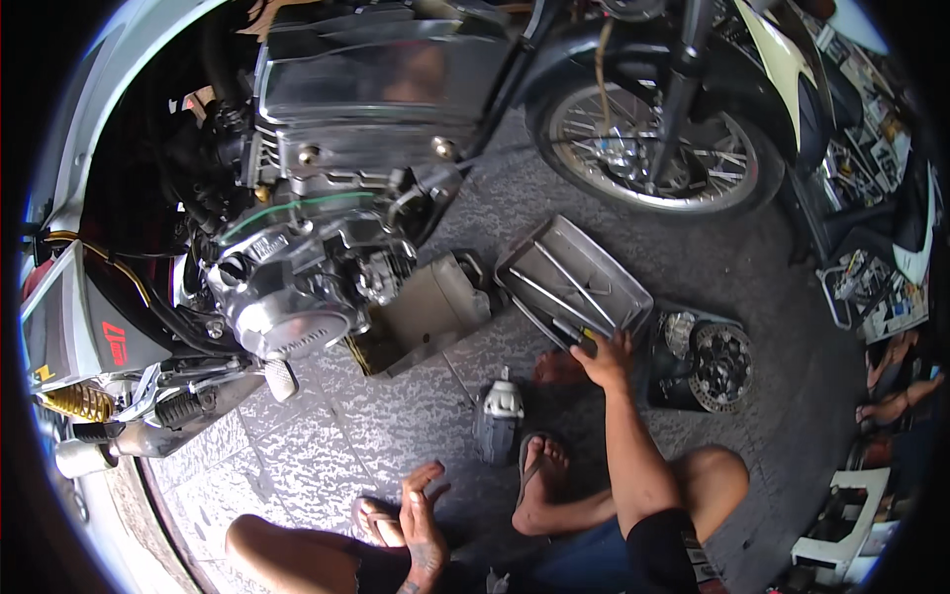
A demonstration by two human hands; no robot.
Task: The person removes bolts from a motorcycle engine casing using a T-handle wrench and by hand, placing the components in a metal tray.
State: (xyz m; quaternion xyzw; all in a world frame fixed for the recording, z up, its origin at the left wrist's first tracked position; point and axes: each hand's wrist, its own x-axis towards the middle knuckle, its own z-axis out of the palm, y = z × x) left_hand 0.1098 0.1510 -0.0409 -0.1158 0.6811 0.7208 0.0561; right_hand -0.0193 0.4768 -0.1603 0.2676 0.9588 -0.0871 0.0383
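A: Where is the right hand [606, 358] reaching?

B: Into the metal tool tray [574, 280] at two o'clock, its grip pinching a dark-handled tool [572, 332]; rigid, probably light, best gripped by the handle.

A: The left hand [424, 515]?

B: Hanging spread, holding nothing.

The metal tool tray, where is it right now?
In the head view, the metal tool tray lies on the floor right of centre, below the front wheel, with the right hand at its near edge.
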